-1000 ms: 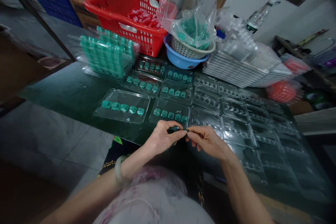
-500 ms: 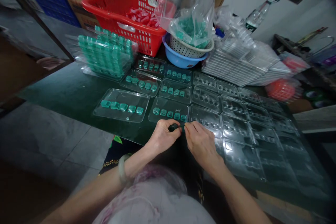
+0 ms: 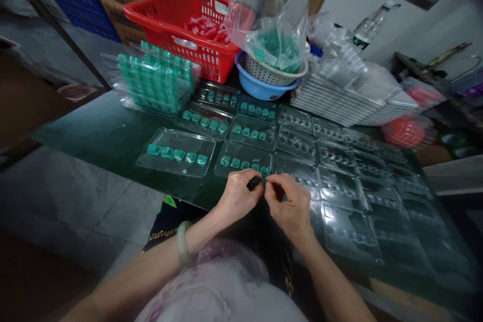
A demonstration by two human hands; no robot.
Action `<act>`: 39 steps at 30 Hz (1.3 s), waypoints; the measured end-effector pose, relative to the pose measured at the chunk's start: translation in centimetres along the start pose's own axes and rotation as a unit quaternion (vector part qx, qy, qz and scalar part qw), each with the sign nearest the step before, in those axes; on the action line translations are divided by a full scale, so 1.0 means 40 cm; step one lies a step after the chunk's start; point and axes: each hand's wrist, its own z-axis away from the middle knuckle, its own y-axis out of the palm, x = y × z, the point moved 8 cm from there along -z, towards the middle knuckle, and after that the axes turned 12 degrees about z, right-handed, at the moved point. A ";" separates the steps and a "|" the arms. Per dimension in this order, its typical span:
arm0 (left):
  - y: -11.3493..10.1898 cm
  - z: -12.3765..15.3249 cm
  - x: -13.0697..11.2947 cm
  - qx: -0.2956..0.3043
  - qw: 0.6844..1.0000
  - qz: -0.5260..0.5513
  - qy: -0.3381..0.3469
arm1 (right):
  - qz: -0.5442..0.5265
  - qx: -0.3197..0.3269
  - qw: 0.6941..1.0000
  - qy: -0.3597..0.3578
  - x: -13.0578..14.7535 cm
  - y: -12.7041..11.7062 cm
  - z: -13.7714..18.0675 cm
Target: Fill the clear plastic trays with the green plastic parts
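Note:
My left hand (image 3: pixel 241 191) and my right hand (image 3: pixel 289 204) meet fingertip to fingertip over the table's near edge. Both are closed in a pinch. A tiny bit of dark green shows where the fingertips come together, too small and covered to name. Just beyond them lies a clear plastic tray (image 3: pixel 243 148) with a row of small teal plastic pieces (image 3: pixel 236 163). To its left sits a similar tray (image 3: pixel 175 136) whose teal pieces (image 3: pixel 179 154) are also in a row.
More clear trays (image 3: pixel 339 181) cover the table's right side. Filled trays stand stacked (image 3: pixel 154 80) at the back left. Behind are a red basket (image 3: pixel 188 35) of pink pieces, a blue basin (image 3: pixel 264 88) under a bag of teal pieces (image 3: pixel 279 48), and stacked clear trays (image 3: pixel 339 93).
My hands stay together at almost the same spot, and the right hand's fingers have curled and turned slightly. The whole view has shifted a little.

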 end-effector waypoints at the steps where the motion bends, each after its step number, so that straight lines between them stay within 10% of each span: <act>1: 0.000 -0.001 0.012 0.010 0.999 0.024 -0.022 | -0.027 0.006 1.000 0.005 0.005 -0.009 -0.002; 6: -0.008 0.006 0.085 0.001 0.968 0.194 -0.161 | -0.148 0.044 0.987 0.054 -0.023 -0.034 -0.015; 21: 0.029 0.014 0.077 0.090 0.940 0.242 -0.223 | -0.299 0.188 0.931 0.097 -0.049 0.042 -0.034; 29: -0.015 0.028 0.083 0.042 0.875 0.374 -0.303 | -0.009 0.001 1.000 0.020 -0.208 0.043 -0.241; 39: -0.023 0.035 0.102 0.053 0.815 0.466 -0.339 | 0.158 0.055 0.982 -0.088 -0.246 0.153 -0.317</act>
